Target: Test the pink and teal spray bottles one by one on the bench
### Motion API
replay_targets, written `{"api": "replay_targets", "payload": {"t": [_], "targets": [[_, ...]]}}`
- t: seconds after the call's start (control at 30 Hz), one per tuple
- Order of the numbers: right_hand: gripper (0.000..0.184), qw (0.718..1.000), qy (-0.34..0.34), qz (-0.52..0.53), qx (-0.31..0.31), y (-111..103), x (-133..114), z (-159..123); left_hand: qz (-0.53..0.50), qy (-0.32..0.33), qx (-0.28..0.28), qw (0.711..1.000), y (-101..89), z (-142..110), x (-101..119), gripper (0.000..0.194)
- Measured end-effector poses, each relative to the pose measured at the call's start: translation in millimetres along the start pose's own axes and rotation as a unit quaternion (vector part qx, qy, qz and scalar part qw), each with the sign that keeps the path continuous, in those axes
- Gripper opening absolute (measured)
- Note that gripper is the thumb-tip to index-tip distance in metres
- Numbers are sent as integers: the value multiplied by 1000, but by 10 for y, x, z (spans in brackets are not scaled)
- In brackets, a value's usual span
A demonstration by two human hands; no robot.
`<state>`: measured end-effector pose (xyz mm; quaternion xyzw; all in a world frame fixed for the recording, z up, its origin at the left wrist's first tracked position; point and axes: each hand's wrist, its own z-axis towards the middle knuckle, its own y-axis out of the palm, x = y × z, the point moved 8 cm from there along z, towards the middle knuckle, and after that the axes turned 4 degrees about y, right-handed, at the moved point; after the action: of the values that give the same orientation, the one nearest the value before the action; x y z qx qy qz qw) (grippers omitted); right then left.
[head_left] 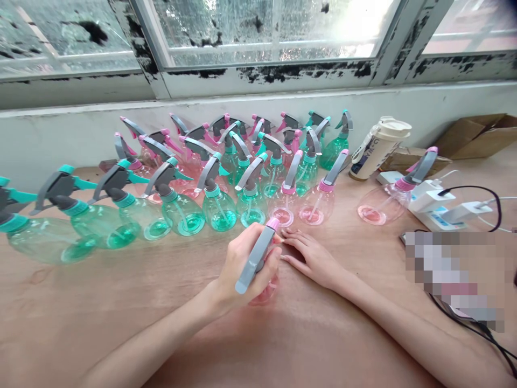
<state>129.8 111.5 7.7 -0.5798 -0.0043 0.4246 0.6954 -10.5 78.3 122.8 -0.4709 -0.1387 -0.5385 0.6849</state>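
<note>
In the middle of the head view, my left hand [242,264] is closed round the neck of a pink spray bottle [266,291] with a grey and pink trigger head. Its clear pink body stands on the table, largely hidden by the fingers. My right hand [313,258] lies with fingers stretched out on the tabletop, just right of that bottle, holding nothing. Beyond the fingertips stand two more pink spray bottles [317,207]. A row of green spray bottles [220,213] runs off to the left.
Behind the front row are several more pink and green bottles [339,148], near the window wall. To the right are a single pink bottle [379,205], a cream tumbler [377,148], a power strip with chargers [432,202], a cardboard box [480,134] and black cables [484,334].
</note>
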Motion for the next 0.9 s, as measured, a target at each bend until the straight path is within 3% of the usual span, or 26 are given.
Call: {"api": "replay_targets", "payload": {"t": [0.13, 0.9], "targets": [[35, 1000, 0, 0, 1, 8, 7, 1, -12, -11, 8, 1000, -5, -33, -34, 20], [36, 1000, 3, -2, 4, 23, 31, 2, -14, 6, 9, 1000, 15, -38, -26, 21]]}}
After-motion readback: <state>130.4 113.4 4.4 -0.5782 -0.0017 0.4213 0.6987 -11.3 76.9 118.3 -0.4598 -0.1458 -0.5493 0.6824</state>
